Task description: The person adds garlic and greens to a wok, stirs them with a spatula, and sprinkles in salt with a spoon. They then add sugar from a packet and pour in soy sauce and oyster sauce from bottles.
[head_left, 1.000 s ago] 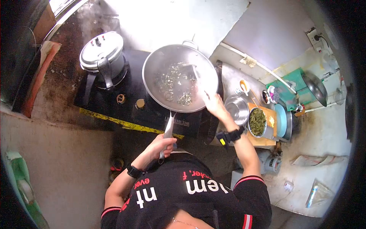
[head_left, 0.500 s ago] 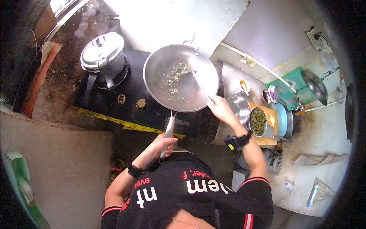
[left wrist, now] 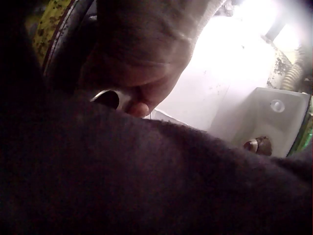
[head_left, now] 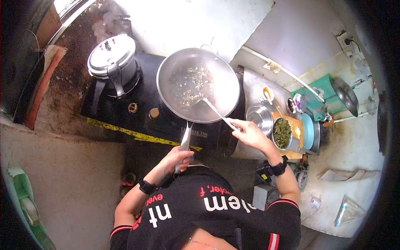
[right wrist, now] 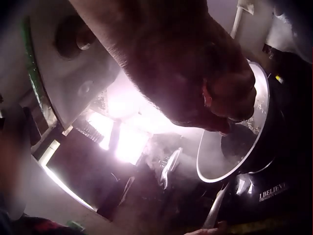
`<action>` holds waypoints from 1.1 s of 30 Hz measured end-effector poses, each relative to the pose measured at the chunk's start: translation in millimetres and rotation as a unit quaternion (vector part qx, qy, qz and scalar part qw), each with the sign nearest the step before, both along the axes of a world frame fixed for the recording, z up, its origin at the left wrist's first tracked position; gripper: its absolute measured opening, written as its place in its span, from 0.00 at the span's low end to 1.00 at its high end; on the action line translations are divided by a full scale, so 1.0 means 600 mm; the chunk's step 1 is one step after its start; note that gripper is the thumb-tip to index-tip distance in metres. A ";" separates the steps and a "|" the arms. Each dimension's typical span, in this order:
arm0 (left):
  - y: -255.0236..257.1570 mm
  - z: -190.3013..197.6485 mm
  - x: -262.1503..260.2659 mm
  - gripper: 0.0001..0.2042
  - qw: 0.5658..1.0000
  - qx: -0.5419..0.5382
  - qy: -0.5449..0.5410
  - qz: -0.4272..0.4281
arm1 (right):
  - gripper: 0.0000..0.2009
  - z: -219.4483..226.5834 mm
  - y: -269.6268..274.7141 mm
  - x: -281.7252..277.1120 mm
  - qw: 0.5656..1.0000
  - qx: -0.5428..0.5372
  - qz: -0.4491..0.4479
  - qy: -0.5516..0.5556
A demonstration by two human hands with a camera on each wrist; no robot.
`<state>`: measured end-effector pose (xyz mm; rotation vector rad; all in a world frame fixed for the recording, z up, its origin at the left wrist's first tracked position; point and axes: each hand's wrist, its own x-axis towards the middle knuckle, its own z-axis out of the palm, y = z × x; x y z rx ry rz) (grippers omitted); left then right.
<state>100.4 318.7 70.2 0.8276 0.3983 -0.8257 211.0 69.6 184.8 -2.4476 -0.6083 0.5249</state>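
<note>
A large steel wok (head_left: 223,85) sits on the black stove, with small chopped pale and green bits (head_left: 199,79) spread over its bottom. My left hand (head_left: 178,159) grips the wok's long metal handle (head_left: 186,137); in the left wrist view the handle's hollow end (left wrist: 106,99) pokes out beside the fingers. My right hand (head_left: 252,135) holds a metal spatula (head_left: 216,111) by its handle, over the wok's near right rim. The spatula's blade reaches into the near part of the wok. In the right wrist view, the hand (right wrist: 195,73) hides most of the spatula.
A pressure cooker (head_left: 110,56) stands on the left burner, steam rising behind it. To the right are a steel bowl (head_left: 259,118), a bowl of dark leafy greens (head_left: 282,135), a wooden cutting board (head_left: 293,155) and a blue basin (head_left: 307,131). A gas cylinder (head_left: 301,177) stands below.
My right hand has drawn back toward me and rightward; the spatula blade has swept from the wok's far side to its near part, shifting the chopped bits. My left hand stays on the handle.
</note>
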 end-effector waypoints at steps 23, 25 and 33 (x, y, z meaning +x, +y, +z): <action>-0.001 -0.005 -0.003 0.12 1.000 0.006 -0.022 -0.001 | 0.22 0.069 -0.007 0.023 0.996 -0.084 0.018 0.020; 0.000 -0.003 -0.003 0.11 1.000 0.007 -0.022 -0.001 | 0.22 0.102 -0.019 0.005 0.998 -0.045 0.024 0.038; -0.001 -0.003 -0.001 0.11 1.000 0.016 -0.019 0.003 | 0.20 -0.059 0.074 0.036 0.996 0.061 -0.023 -0.065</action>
